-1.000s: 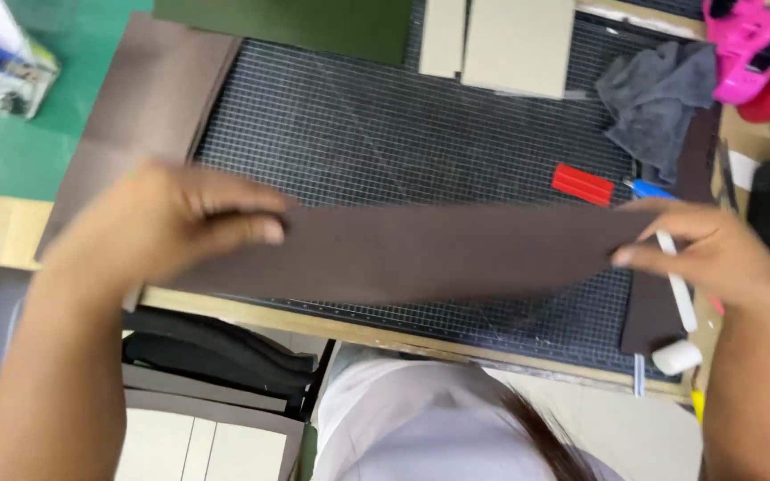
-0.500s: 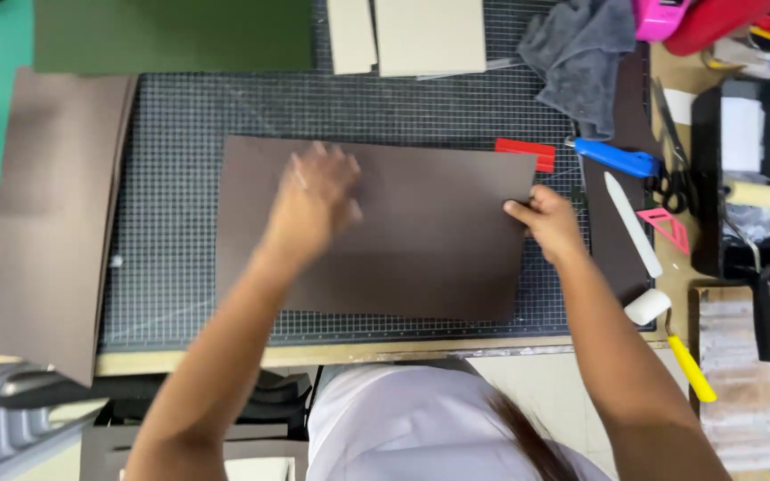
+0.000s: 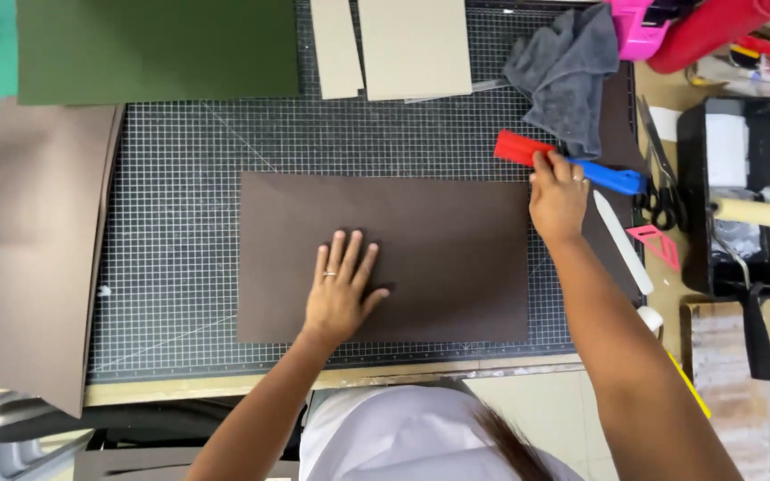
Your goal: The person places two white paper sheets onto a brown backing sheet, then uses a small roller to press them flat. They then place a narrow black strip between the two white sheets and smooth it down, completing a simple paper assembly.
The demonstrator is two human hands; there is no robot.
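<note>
Brown matte sheet point(image 3: 421, 240) lay flat at the centre of the frame on a gridded cutting mat point(image 3: 180, 178), with bare mat along every edge. The left hand point(image 3: 340, 289) pressed on it, fingers spread wide. Beyond, at the sheet's upper right corner, the right hand point(image 3: 556, 196) touched a red block point(image 3: 517, 147) with curled fingers; whether it gripped was unclear. A crumpled grey cloth point(image 3: 563, 67) lay farther up.

Your left hand point(image 3: 340, 298) presses a brown sheet point(image 3: 438, 258) flat on the gridded cutting mat point(image 3: 180, 232); beyond your right hand point(image 3: 556, 200) lie a grey cloth point(image 3: 563, 71) and beige boards point(image 3: 412, 44).
</note>
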